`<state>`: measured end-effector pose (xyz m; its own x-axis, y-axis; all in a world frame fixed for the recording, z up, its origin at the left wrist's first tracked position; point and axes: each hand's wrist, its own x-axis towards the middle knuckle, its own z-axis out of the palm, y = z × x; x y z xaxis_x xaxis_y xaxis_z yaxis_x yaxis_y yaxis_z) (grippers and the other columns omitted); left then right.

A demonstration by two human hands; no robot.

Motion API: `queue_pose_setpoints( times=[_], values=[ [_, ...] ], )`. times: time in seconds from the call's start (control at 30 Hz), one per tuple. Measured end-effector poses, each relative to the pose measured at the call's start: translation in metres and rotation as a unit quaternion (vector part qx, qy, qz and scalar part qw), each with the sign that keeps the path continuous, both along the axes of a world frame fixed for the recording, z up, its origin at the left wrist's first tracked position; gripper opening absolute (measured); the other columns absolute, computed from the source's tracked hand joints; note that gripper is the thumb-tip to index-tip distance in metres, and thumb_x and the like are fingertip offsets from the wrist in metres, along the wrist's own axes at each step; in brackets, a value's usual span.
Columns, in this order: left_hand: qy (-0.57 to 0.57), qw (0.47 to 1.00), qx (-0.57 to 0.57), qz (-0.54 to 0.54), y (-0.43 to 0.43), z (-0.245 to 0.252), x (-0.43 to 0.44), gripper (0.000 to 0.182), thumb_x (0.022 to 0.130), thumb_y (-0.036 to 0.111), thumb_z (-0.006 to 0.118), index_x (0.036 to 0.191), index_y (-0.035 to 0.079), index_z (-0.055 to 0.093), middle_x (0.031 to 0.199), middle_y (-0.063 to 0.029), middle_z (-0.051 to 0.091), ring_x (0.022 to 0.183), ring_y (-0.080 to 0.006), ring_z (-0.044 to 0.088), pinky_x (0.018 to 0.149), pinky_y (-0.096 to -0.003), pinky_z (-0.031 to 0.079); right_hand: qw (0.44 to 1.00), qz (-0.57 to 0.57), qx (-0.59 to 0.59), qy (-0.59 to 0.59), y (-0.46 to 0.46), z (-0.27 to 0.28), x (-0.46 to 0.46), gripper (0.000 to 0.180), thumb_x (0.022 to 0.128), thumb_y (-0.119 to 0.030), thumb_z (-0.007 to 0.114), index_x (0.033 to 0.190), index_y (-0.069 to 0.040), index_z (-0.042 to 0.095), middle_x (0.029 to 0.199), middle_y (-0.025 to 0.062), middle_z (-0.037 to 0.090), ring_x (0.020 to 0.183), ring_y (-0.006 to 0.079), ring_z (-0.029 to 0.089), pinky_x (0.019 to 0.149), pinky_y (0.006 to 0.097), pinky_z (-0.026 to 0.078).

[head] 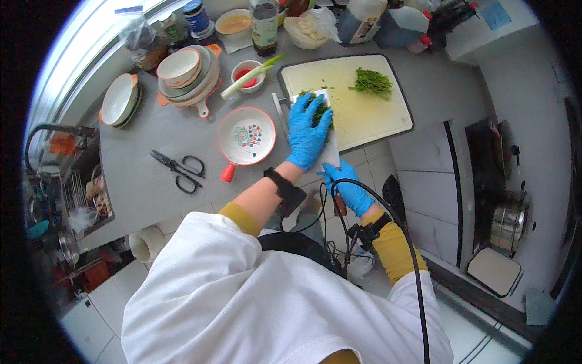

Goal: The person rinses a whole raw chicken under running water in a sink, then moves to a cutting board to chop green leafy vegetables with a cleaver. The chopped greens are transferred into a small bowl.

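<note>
My left hand, in a blue glove, lies spread over chopped green herbs on the broad blade of a cleaver, pressing them against it. My right hand, gloved too, grips the cleaver at its near end, beyond the cutting board's near edge; its handle is mostly hidden. The blade lies flat over the left part of a pale cutting board with a dark rim. A pile of cut green herbs sits at the board's far right. Small green bits are scattered near the blade's far end.
Left of my hands are a white pan with a red handle, open black scissors and a small bowl with a green onion across it. Stacked dishes stand farther left, bottles behind. A black cable crosses my right wrist.
</note>
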<state>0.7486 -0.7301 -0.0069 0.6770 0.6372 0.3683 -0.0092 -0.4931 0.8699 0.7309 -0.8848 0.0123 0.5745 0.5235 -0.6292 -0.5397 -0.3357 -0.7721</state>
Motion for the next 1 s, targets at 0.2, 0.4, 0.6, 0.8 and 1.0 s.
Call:
queue_pose_setpoints(
  times=[0.2, 0.4, 0.6, 0.8, 1.0],
  values=[
    [0.08, 0.993, -0.01, 0.083, 0.044, -0.003, -0.058, 0.053, 0.079, 0.032, 0.066, 0.121, 0.003, 0.053, 0.128, -0.0221, 0.043, 0.118, -0.038, 0.04, 0.101, -0.0445, 0.031, 0.992, 0.107, -0.034, 0.058, 0.044, 0.012, -0.01, 0.02, 0.089, -0.023, 0.056, 0.092, -0.003, 0.053, 0.062, 0.0014, 0.051, 0.046, 0.0078, 0.043, 0.04, 0.0233, 0.036],
    [0.131, 0.982, 0.097, 0.097, 0.065, -0.005, -0.083, 0.06, 0.076, 0.039, 0.068, 0.124, 0.007, 0.049, 0.129, -0.025, 0.038, 0.12, -0.0413, 0.036, 0.102, -0.0489, 0.027, 0.979, 0.179, -0.027, 0.089, 0.075, 0.016, -0.008, 0.02, 0.089, -0.022, 0.056, 0.092, -0.002, 0.056, 0.063, 0.0017, 0.053, 0.044, 0.0076, 0.045, 0.04, 0.0223, 0.039],
    [0.188, 0.962, 0.177, 0.093, 0.07, -0.01, -0.096, 0.045, 0.075, 0.036, 0.068, 0.107, 0.007, 0.058, 0.122, -0.0206, 0.043, 0.116, -0.0395, 0.037, 0.098, -0.0495, 0.03, 0.974, 0.184, -0.066, 0.111, 0.088, 0.01, -0.016, 0.022, 0.089, -0.022, 0.057, 0.086, -0.001, 0.059, 0.061, 0.0018, 0.053, 0.044, 0.0101, 0.046, 0.039, 0.0251, 0.038],
    [0.186, 0.969, 0.148, 0.064, 0.092, -0.024, -0.091, 0.031, 0.078, 0.029, 0.065, 0.095, 0.004, 0.061, 0.11, -0.0198, 0.05, 0.103, -0.0386, 0.045, 0.089, -0.0465, 0.037, 0.973, 0.187, -0.07, 0.117, 0.082, 0.011, -0.017, 0.021, 0.088, -0.021, 0.057, 0.086, 0.0, 0.059, 0.059, 0.0007, 0.049, 0.043, 0.0097, 0.041, 0.038, 0.025, 0.034],
    [0.188, 0.969, 0.142, 0.074, 0.113, -0.048, -0.084, 0.026, 0.08, 0.028, 0.062, 0.093, 0.005, 0.061, 0.106, -0.0194, 0.053, 0.099, -0.0378, 0.048, 0.087, -0.0467, 0.039, 0.974, 0.191, -0.084, 0.089, 0.053, 0.027, -0.011, 0.02, 0.089, -0.019, 0.056, 0.088, 0.001, 0.056, 0.058, -0.0024, 0.043, 0.042, 0.0063, 0.034, 0.038, 0.0224, 0.028]
  ],
)
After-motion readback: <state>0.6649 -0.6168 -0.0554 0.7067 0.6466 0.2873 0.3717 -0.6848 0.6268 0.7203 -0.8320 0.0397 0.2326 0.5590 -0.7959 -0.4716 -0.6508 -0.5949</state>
